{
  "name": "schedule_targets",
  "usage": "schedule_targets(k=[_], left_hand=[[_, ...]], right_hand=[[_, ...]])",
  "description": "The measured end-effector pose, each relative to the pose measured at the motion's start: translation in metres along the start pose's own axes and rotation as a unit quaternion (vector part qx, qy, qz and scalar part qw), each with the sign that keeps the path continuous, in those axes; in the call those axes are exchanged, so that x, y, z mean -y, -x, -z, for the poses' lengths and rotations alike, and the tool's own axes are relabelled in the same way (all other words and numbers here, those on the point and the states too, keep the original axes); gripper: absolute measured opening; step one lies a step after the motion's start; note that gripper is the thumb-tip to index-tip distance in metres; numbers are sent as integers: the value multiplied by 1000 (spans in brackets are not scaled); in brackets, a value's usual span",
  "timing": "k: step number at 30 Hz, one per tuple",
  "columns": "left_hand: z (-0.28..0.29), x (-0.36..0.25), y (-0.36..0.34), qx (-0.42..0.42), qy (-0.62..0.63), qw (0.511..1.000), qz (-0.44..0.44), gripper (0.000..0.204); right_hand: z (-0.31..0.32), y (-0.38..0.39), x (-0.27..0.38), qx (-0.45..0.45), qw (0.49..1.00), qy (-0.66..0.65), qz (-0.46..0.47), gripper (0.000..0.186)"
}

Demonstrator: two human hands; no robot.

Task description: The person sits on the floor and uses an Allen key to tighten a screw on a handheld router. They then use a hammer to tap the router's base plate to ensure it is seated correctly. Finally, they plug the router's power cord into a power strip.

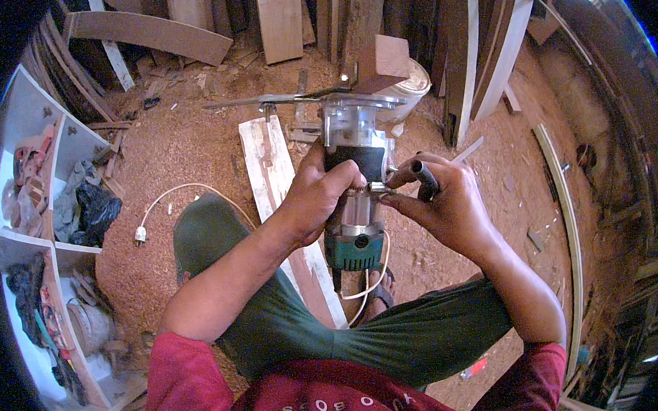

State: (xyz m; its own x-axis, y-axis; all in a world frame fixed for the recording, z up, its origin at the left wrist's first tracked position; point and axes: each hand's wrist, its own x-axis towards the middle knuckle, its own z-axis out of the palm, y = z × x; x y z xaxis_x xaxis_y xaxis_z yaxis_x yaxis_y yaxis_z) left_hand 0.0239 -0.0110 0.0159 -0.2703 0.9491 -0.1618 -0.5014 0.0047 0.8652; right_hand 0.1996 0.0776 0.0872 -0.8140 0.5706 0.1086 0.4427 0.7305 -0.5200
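A trim router (pixel 358 226) with a silver body, a green end cap and a clear base is held up above my lap, base end away from me. My left hand (pixel 319 196) is wrapped round its middle, thumb on top near a small metal fastener (pixel 376 187). The thumb and fingers of my right hand (pixel 448 203) pinch at that fastener from the right side. A dark cylindrical piece, perhaps a handle (pixel 423 177), sticks up between the right fingers; its other end is hidden.
A long board with flaking white paint (pixel 267 164) lies under the router. A pale cord with a plug (pixel 141 234) rests on the sawdust floor. Divided white shelving (pixel 29 240) holds bags and tools at left. A wood block (pixel 385 63) and a bucket (pixel 412 89) stand beyond the base.
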Motion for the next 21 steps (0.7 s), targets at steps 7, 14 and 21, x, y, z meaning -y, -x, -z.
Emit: schedule_targets(k=[7, 14, 21], left_hand=[[1, 1, -4, -10, 72, 997, 27, 38], [9, 11, -10, 18, 91, 994, 55, 38], [4, 8, -8, 12, 91, 994, 52, 40]], right_hand=[[-3, 1, -2, -31, 996, 27, 83, 15], [-5, 2, -2, -36, 998, -20, 52, 15], [-5, 4, -3, -50, 996, 1, 78, 14]])
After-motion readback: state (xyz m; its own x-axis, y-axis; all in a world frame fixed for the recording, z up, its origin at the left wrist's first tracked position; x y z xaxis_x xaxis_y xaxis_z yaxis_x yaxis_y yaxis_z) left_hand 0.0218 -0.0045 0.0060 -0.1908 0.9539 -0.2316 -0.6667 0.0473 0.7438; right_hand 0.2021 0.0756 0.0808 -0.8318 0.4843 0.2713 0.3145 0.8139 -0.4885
